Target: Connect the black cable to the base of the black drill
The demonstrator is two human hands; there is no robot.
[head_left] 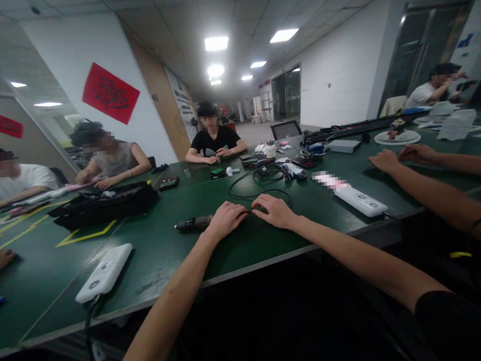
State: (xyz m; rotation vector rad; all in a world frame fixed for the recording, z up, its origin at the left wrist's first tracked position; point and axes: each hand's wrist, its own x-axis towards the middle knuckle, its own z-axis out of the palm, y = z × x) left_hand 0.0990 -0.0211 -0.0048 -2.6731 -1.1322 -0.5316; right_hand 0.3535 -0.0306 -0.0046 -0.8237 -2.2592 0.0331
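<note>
My left hand (226, 218) rests on the green table (153, 254), fingers curled over the end of a dark cylindrical tool (193, 224) that lies on its side. My right hand (275, 210) lies just to its right, fingers bent down and pinched on a thin black cable (259, 191) that loops away across the table. The two hands almost touch. What sits between the fingertips is hidden.
White power strips lie at front left (104, 272) and right (361, 198). A black bag (104, 204) sits at left. Small devices and cables (282, 167) clutter the far middle. Other people sit around; a co-worker's arms (440, 181) reach in from the right.
</note>
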